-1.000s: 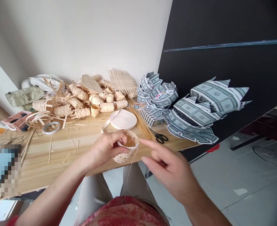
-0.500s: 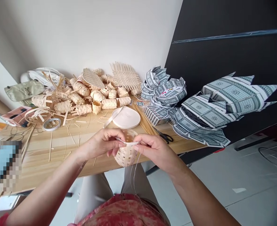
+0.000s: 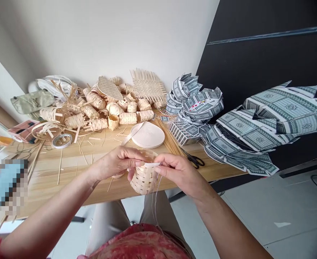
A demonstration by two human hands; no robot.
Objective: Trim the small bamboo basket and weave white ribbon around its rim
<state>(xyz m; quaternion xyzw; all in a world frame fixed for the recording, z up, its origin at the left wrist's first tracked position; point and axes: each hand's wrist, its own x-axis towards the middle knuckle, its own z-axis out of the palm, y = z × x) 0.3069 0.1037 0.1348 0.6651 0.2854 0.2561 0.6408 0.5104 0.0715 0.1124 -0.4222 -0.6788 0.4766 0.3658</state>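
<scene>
A small woven basket [image 3: 144, 179] of pale strips is held over the table's front edge, its mouth facing up. My left hand [image 3: 123, 162] grips the left of its rim, thumb outside and fingers curled round the side. On the right of the rim, my right hand [image 3: 173, 169] pinches a white strip [image 3: 151, 164] that runs along the edge between both hands. Thin thread [image 3: 153, 205] hangs from the basket below my right fingers toward my lap. Behind the basket lies a flat roll of white ribbon [image 3: 148, 135], one end trailing left.
Several woven baskets [image 3: 93, 102] are heaped at the back left, beside a roll of tape [image 3: 62, 140]. Thin sticks [image 3: 169, 138] and black scissors [image 3: 194, 158] lie right of the ribbon roll. Folded-card shapes [image 3: 244, 126] fill the right side. Loose strips litter the wooden table [image 3: 80, 190].
The view has swung slightly left, so the table's contents sit further right. Both hands keep their grip on the basket rim; the left fingers have shifted a little along it.
</scene>
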